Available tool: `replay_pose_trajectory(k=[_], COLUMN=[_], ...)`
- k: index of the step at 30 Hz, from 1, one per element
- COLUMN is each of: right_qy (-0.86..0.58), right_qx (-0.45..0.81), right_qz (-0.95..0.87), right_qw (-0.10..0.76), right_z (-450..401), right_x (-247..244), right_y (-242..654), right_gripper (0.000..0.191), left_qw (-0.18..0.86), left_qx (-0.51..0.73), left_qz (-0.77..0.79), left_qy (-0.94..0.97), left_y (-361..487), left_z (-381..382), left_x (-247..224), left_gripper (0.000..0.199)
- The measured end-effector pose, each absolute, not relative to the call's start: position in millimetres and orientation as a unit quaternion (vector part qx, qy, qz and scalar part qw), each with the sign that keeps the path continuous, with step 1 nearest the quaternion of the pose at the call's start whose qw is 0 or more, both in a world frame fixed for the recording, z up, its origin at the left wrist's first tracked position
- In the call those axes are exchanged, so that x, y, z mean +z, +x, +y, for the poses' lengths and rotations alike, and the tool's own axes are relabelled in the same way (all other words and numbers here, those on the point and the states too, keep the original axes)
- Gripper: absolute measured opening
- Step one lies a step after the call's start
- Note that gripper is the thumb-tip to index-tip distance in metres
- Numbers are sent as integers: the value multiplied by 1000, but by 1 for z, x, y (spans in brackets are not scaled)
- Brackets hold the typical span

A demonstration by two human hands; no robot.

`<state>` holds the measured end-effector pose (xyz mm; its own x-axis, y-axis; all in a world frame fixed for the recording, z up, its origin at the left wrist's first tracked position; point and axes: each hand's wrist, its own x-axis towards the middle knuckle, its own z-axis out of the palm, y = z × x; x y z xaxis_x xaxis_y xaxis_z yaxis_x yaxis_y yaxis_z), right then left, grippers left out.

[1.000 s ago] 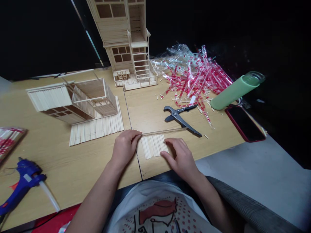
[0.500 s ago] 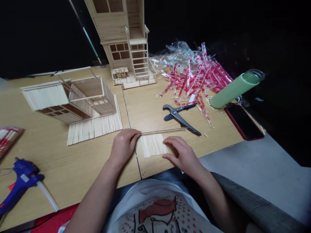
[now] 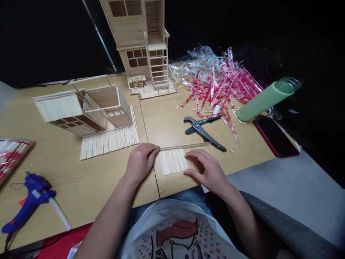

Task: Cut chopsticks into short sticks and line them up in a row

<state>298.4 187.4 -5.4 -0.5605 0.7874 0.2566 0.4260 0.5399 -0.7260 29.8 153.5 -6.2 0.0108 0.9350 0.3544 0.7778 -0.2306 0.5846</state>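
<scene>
the right hand (image 3: 208, 169) had slid rightward, its loosely spread fingers now at the right edge of a small panel of pale flat wooden sticks (image 3: 172, 162). the curled left hand (image 3: 141, 163) pinched the left end of a long thin wooden strip (image 3: 185, 146) along the panel's far edge. black metal cutters (image 3: 205, 132) lay just beyond, with open pale wooden tabletop (image 3: 242, 153) to the right.
</scene>
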Motion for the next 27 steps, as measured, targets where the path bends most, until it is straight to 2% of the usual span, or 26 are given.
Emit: replay_pose_trajectory(k=[3, 5, 7, 12, 18, 27], right_qy=[-377, -367, -349, -347, -335, -321], right_qx=[257, 217, 187, 90, 55, 46], right_qz=[-821, -835, -860, -902, -912, -916], right_qw=[343, 348, 323, 240, 231, 238], right_z=[203, 215, 226, 241, 241, 245], right_x=[0, 3, 3, -2, -4, -4], right_y=[301, 299, 295, 286, 286, 287], right_gripper=[29, 29, 28, 13, 14, 15], left_qw=[119, 122, 127, 141, 151, 160], left_qx=[350, 348, 346, 350, 356, 338], left_qz=[612, 615, 620, 625, 638, 646], left_qy=[699, 697, 693, 684, 665, 665], left_y=[29, 30, 31, 32, 25, 26], left_z=[152, 151, 150, 147, 143, 147], left_x=[-7, -7, -7, -7, -5, -7], left_gripper=[11, 12, 12, 11, 17, 14])
